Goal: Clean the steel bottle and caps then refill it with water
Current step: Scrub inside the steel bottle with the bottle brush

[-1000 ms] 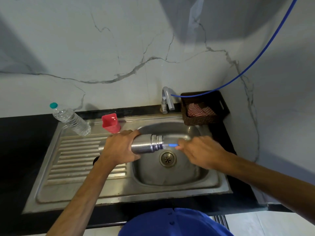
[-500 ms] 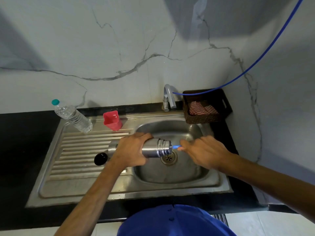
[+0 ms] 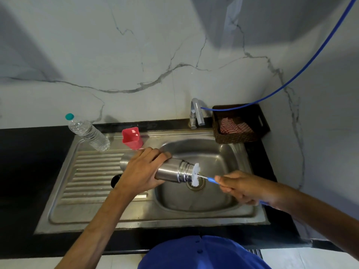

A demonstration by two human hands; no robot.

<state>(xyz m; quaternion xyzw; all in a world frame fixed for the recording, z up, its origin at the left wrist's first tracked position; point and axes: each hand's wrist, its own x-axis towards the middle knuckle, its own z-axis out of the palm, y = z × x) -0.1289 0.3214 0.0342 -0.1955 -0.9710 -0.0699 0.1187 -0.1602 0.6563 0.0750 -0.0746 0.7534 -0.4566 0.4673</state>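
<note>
The left hand (image 3: 142, 172) is curled palm-down around something. The right hand (image 3: 245, 187), beside it, is closed in a grip, forearm outstretched.

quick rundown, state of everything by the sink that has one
steel bottle: uncapped, on its side, gripped by left hand
bottle brush: bristles at bottle mouth, handle held by right hand
plastic water bottle: capped
tap: no water visible
black cap: off, on drainboard

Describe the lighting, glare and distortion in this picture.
Head view: a broad soft shadow darkens the top of the wall; glare streaks the bottle and the sink basin; wide-angle distortion bows the counter edge and leans the plastic bottle; the brush head is slightly soft, while the left hand and right hand stay fairly sharp.
</note>
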